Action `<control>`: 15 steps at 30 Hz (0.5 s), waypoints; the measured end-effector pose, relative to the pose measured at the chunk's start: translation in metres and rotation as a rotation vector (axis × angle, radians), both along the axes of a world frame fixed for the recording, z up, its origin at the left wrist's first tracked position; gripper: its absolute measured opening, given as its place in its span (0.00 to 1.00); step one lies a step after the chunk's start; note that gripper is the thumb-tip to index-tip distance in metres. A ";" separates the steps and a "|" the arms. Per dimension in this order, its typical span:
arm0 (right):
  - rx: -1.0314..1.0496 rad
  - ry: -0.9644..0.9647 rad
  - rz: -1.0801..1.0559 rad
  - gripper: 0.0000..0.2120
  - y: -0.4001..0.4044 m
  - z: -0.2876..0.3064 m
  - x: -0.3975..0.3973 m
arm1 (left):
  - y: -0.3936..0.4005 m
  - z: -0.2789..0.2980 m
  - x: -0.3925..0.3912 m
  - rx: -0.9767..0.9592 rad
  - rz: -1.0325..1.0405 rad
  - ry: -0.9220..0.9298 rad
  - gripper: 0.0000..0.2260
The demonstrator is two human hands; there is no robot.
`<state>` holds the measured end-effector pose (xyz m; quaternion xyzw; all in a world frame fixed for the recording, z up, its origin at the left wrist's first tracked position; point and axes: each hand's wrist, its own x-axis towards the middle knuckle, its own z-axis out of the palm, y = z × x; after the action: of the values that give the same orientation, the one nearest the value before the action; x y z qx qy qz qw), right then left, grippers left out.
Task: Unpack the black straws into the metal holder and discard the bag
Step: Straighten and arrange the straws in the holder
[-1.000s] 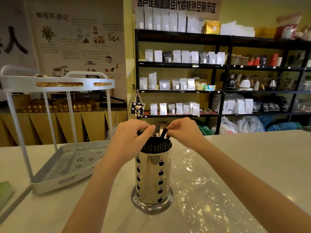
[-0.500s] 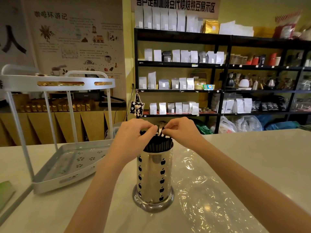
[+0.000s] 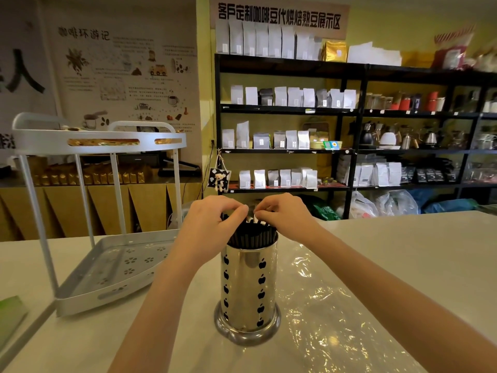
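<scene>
A shiny metal holder with black apple-shaped cut-outs stands upright on the counter in front of me. A thick bunch of black straws fills it, their tops just above the rim. My left hand and my right hand hover over the holder's mouth, thumb and forefinger of each pinched on straw tops, the fingertips almost meeting. The fingers hide the far straw ends. The clear plastic bag lies flat and crinkled on the counter, to the right of the holder and partly under it.
A grey two-tier metal rack stands on the counter to the left, close to my left forearm. A green flat object lies at the left edge. Black shelves with pouches and kettles stand behind the counter.
My fingertips have drawn closer together over the holder. The straw that stuck up slanted between them has sunk in among the others. The holder and bag have stayed put.
</scene>
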<state>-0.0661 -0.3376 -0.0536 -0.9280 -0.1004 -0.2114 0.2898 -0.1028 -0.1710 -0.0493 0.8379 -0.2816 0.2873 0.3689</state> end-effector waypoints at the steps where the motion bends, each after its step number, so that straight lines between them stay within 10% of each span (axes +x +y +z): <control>1: -0.003 0.008 -0.002 0.09 0.000 0.000 0.001 | 0.000 0.000 0.000 0.000 -0.004 -0.005 0.10; 15: 0.368 -0.593 0.082 0.08 -0.008 0.063 -0.032 | -0.008 -0.003 0.005 -0.048 -0.016 -0.045 0.15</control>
<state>-0.0978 -0.3452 0.0090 -0.7535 -0.1778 -0.4746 0.4188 -0.0983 -0.1787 -0.0523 0.8199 -0.2896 0.3097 0.3848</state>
